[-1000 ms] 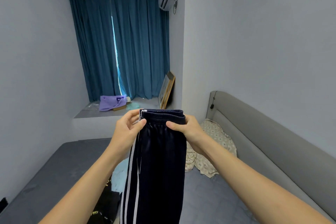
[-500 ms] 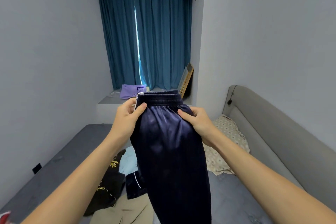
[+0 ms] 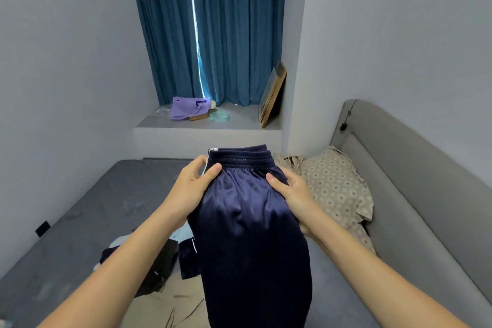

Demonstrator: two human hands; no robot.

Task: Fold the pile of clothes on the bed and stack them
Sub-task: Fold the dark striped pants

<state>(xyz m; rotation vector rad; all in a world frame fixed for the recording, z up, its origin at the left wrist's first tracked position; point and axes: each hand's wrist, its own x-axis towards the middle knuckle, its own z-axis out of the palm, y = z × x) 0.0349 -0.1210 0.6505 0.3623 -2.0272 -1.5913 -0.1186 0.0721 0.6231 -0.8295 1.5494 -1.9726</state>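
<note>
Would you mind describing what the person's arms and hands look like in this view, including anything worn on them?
Both forearms are bare as far as the frame shows: no sleeves reach into view. The left hand and the right hand wear no gloves, and no rings, watch or bracelet show on the visible fingers or wrists. Fingernails look short and unpainted.

Only thing close to readable: dark blue mark on purple bag (image 3: pixel 186 110) on window ledge (image 3: pixel 239 121), looks like capital "L" maybe, too blurry to be sure. Small pale print on black garment (image 3: pixel 157 273) in pile on bed (image 3: pixel 80 221), can't make it out. Nothing else legible.
</note>
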